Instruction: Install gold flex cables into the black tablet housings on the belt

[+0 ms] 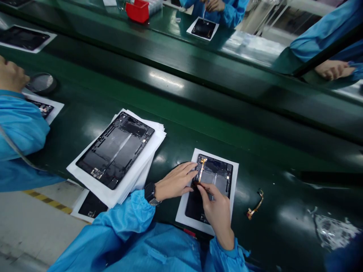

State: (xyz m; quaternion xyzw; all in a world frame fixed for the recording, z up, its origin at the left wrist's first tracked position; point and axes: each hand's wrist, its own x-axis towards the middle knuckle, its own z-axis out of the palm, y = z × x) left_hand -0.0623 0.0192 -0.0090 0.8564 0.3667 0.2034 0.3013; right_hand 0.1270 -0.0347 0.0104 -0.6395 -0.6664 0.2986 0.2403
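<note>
An opened tablet housing [210, 177], black inside, lies on a white sheet [181, 217] in front of me. An orange-and-white flex cable [202, 170] runs along its left side. My right hand [217, 207] pinches the lower end of this cable between thumb and fingertips. From the left, my left hand [176, 182] reaches over the housing's edge, fingers stretched out and thumb apart, its tips beside the cable. The exact contact under the fingertips is hidden. A second, loose flex cable [256, 206] rests on the green bench to the right.
Left of me, another open tablet housing [116, 149] tops a stack of white sheets [140, 173]. Crumpled clear plastic [336, 231] lies at the right. A co-worker's arm [21, 124] is at the left, near a round dish [42, 83]. Other people sit across the bench.
</note>
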